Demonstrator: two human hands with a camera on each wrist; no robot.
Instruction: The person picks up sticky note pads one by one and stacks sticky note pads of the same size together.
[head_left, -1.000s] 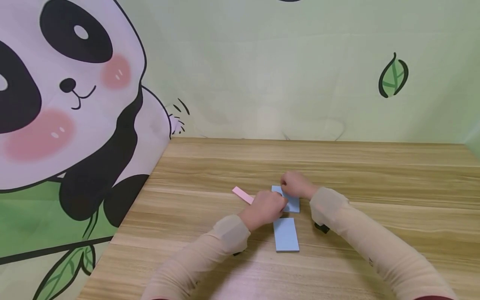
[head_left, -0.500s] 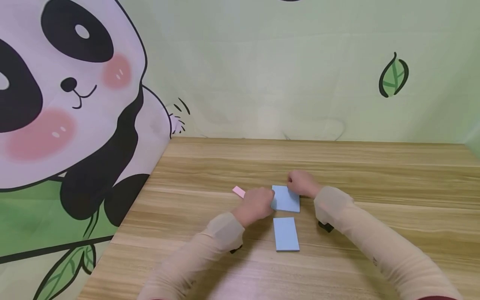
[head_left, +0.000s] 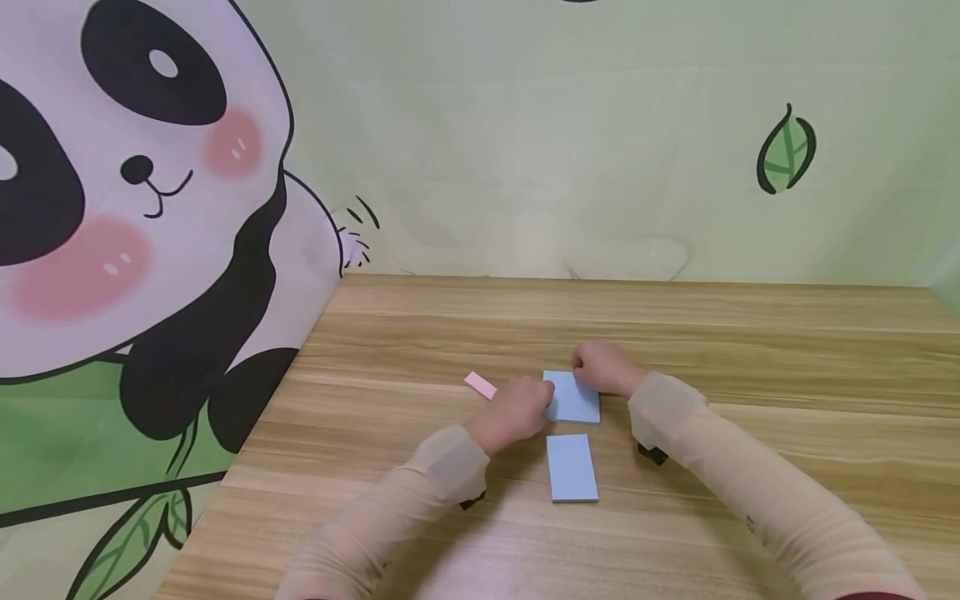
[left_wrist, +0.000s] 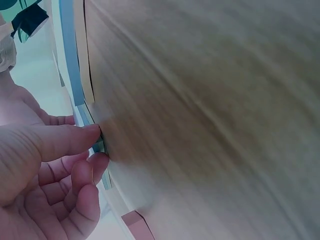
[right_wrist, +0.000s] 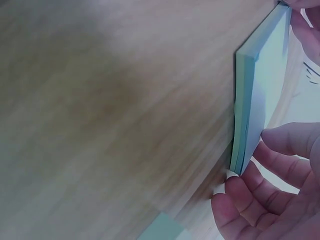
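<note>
Two light blue sticky-note pads lie on the wooden table (head_left: 750, 350). My left hand (head_left: 543, 398) pinches the left edge of the far blue pad (head_left: 576, 400). In the left wrist view its thumb (left_wrist: 65, 140) and forefinger meet at that pad's corner (left_wrist: 98, 145). At the far right corner of the same pad, my right hand (head_left: 583, 372) holds on. The right wrist view has its thumb (right_wrist: 292, 137) on top of the pad (right_wrist: 262, 95) and its fingertips (right_wrist: 232, 187) at the edge. The near blue pad (head_left: 572, 468) lies untouched just in front.
A narrow pink strip of notes (head_left: 480, 385) lies on the table just left of my left hand. A cloth backdrop with a panda (head_left: 135, 208) and a leaf (head_left: 786, 152) hangs behind and to the left. The table's left edge (head_left: 247, 442) runs along the cloth.
My left hand has slid left off the top of the far blue pad to its left edge, uncovering the pad. My right hand shifted slightly to the right at the far corner.
</note>
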